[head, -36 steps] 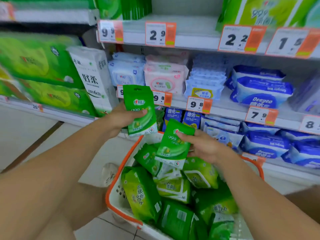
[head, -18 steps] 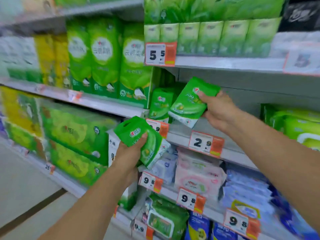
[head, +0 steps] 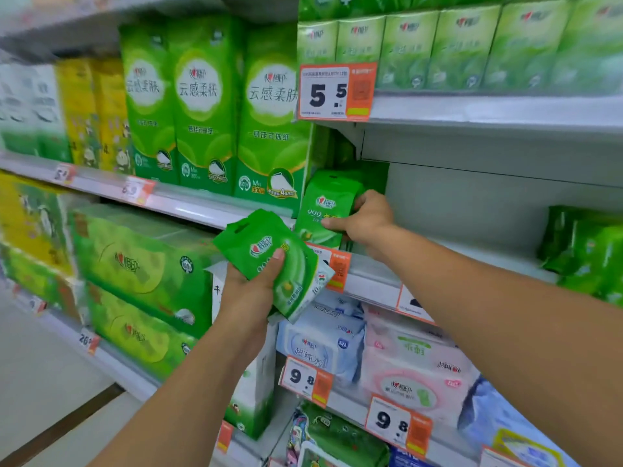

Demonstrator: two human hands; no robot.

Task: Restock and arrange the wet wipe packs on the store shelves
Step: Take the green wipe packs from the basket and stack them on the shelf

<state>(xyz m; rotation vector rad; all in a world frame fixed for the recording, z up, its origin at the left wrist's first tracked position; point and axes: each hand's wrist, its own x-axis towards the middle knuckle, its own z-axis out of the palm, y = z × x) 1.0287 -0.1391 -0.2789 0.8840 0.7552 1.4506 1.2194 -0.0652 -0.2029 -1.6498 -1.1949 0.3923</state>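
A green wet wipe pack is held upright at the left end of the middle shelf, pinched by the right hand; bare shelf lies open to its right. A second pack, tilted, is gripped in the left hand before the shelf edge, its price tag partly hidden.

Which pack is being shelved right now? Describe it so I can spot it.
Find the big 5.5 price tag on the upper shelf edge. Just below it, on the next shelf down, the right hand grips an upright green pack. Unlike the tilted pack in the left hand, it stands on the shelf.
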